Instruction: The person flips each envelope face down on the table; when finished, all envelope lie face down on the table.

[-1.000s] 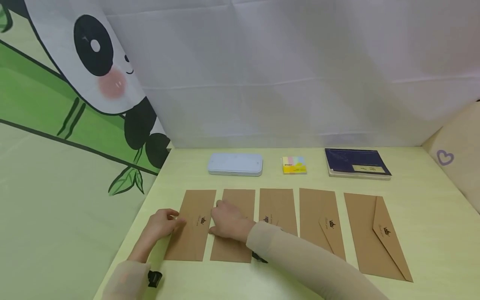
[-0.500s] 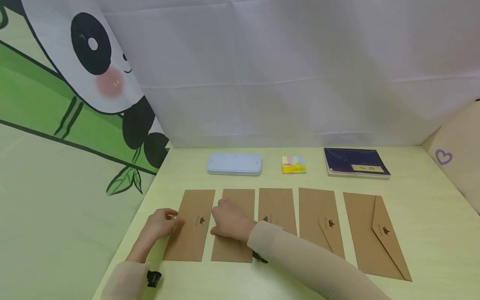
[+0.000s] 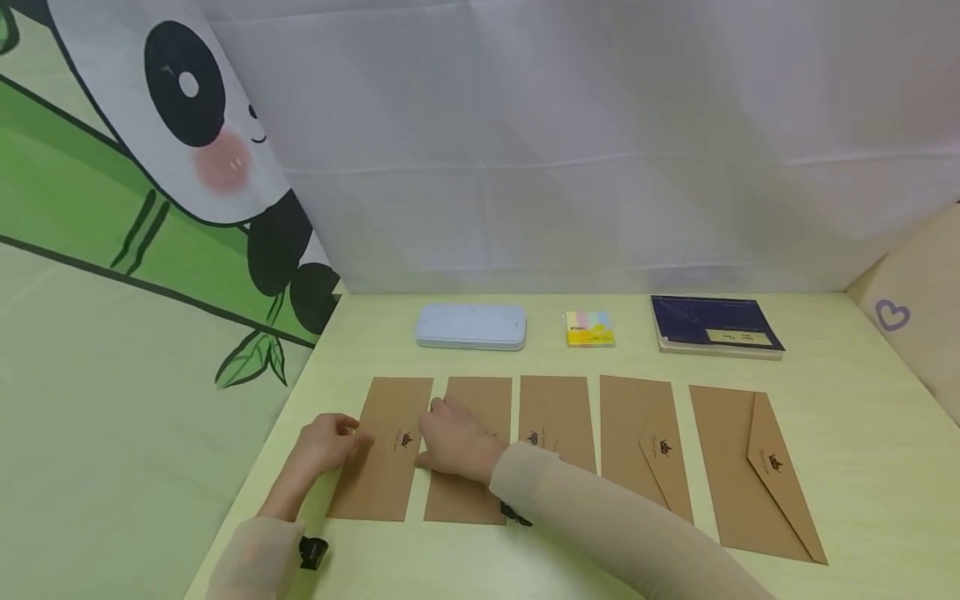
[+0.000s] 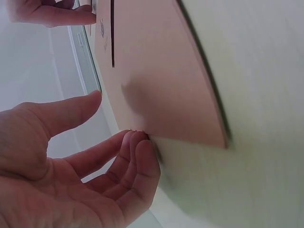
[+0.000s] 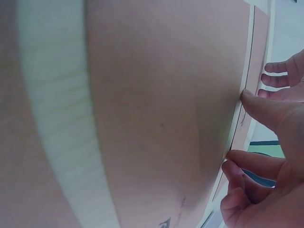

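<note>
Several brown kraft-paper envelopes lie flat in a row. My left hand [image 3: 324, 446] is at the left edge of the leftmost envelope [image 3: 382, 483]. In the left wrist view, its bent fingertips [image 4: 142, 142] touch that edge, while the thumb stays apart from the paper. Over the second envelope [image 3: 480, 396] reaches my right hand [image 3: 457, 437]. Seen in the right wrist view, its thumb and index finger are spread along that envelope's left edge, and the other fingers are bent. The right forearm partly hides the third envelope [image 3: 553, 404] and fourth envelope [image 3: 630, 417].
The rightmost envelope [image 3: 723, 467] lies slightly angled, its pointed flap facing right. Behind the row stand a pale blue case [image 3: 471, 326], a sticky-note pack [image 3: 589, 330] and a dark blue notebook [image 3: 712, 321]. A white cloth [image 3: 525, 167] rises at the table's back.
The second envelope's near end has slid slightly right, widening the gap to the leftmost one. My right hand has since shifted a little left. The left hand has stayed in place.
</note>
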### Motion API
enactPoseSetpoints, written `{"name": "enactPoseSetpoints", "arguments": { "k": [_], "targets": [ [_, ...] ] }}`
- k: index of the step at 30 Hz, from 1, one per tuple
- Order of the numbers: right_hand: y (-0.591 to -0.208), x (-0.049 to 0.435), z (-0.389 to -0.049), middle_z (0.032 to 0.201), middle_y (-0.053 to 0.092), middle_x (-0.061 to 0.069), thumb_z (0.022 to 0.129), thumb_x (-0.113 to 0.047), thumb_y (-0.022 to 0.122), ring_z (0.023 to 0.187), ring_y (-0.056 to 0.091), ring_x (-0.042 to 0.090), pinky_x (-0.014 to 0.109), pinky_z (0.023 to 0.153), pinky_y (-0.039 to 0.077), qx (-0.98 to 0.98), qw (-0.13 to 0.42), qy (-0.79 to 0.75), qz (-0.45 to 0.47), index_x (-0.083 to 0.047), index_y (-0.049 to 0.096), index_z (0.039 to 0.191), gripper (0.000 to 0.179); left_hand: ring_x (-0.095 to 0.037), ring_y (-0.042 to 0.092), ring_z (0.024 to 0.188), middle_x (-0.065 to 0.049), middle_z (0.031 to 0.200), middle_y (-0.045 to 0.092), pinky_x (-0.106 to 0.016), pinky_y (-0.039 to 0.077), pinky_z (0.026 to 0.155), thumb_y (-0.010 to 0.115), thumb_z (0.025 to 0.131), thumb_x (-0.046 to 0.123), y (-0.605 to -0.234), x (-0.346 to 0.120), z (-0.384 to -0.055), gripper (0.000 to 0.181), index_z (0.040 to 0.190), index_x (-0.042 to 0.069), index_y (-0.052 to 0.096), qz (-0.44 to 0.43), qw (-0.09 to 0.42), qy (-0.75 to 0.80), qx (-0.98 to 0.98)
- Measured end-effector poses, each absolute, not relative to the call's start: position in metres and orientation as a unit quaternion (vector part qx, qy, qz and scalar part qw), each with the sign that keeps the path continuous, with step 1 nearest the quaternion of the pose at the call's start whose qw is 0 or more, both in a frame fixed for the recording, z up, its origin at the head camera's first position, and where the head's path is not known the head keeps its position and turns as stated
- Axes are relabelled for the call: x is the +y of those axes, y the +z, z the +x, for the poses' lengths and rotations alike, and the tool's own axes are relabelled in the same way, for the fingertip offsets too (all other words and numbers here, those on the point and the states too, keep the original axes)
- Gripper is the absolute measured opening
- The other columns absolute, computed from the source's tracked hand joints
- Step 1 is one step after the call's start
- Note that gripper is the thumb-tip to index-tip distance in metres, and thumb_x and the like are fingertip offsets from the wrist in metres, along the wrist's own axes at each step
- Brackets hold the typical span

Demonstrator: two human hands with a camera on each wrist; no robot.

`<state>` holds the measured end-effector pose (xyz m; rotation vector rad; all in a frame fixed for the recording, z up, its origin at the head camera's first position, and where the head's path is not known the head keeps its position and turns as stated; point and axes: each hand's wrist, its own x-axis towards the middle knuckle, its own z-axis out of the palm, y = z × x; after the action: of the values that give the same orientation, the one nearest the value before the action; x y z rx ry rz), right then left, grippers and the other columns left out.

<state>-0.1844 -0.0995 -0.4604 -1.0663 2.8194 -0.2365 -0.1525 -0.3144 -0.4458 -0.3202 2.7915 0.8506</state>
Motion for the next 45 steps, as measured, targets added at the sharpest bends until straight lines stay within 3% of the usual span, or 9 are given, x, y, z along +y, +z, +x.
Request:
{"name": "enactPoseSetpoints", "arguments": {
  "k": [6, 18, 26, 39, 45],
  "targets": [
    [-0.4581, -0.0995, -0.1847, 0.087, 0.053, 0.003, 0.078, -0.049, 0.074, 0.081, 0.046, 0.018, 0.028, 0.074, 0.042, 0.931, 0.066, -0.075, -0.350, -0.014, 0.060, 0.075, 0.038, -0.031, 0.060, 0.083, -0.024, 0.098, 0.061, -0.044, 0.050, 0.069, 0.068, 0.087, 0.025, -0.4464, -0.3149, -0.1542, 0.045, 0.110, -0.012, 0.059, -0.112, 0.098, 0.285, 0.947],
    [-0.4578, -0.0986, -0.1834, 0.085, 0.052, 0.002, 0.078, -0.050, 0.075, 0.082, 0.046, 0.019, 0.029, 0.074, 0.040, 0.932, 0.058, -0.079, -0.348, -0.015, 0.060, 0.075, 0.038, -0.024, 0.055, 0.068, -0.009, 0.072, 0.059, -0.036, 0.046, 0.057, 0.068, 0.083, 0.020, -0.4459, -0.3145, -0.1559, 0.031, 0.093, -0.009, 0.063, -0.145, 0.096, 0.274, 0.946],
    [-0.4565, -0.0997, -0.1827, 0.082, 0.053, 0.000, 0.077, -0.052, 0.074, 0.080, 0.048, 0.017, 0.028, 0.076, 0.037, 0.933, 0.049, -0.054, -0.353, -0.016, 0.059, 0.075, 0.039, -0.025, 0.053, 0.068, -0.009, 0.071, 0.059, -0.034, 0.042, 0.055, 0.068, 0.080, 0.020, -0.4476, -0.3125, -0.1567, 0.025, 0.078, -0.005, 0.068, -0.151, 0.092, 0.266, 0.947],
    [-0.4590, -0.1006, -0.1831, 0.082, 0.054, 0.001, 0.076, -0.052, 0.074, 0.081, 0.048, 0.018, 0.028, 0.074, 0.038, 0.934, 0.043, -0.056, -0.351, -0.014, 0.064, 0.080, 0.039, -0.026, 0.052, 0.071, -0.012, 0.076, 0.061, -0.034, 0.042, 0.057, 0.067, 0.080, 0.020, -0.4468, -0.3119, -0.1579, 0.029, 0.083, -0.008, 0.068, -0.163, 0.103, 0.260, 0.946],
    [-0.4596, -0.0994, -0.1841, 0.082, 0.054, 0.000, 0.077, -0.052, 0.074, 0.080, 0.048, 0.017, 0.028, 0.075, 0.038, 0.931, 0.044, -0.060, -0.357, -0.015, 0.063, 0.079, 0.038, -0.024, 0.051, 0.069, -0.009, 0.075, 0.060, -0.032, 0.040, 0.055, 0.067, 0.080, 0.019, -0.4476, -0.3163, -0.1586, 0.024, 0.080, -0.005, 0.069, -0.156, 0.102, 0.274, 0.943]
  ]
}}
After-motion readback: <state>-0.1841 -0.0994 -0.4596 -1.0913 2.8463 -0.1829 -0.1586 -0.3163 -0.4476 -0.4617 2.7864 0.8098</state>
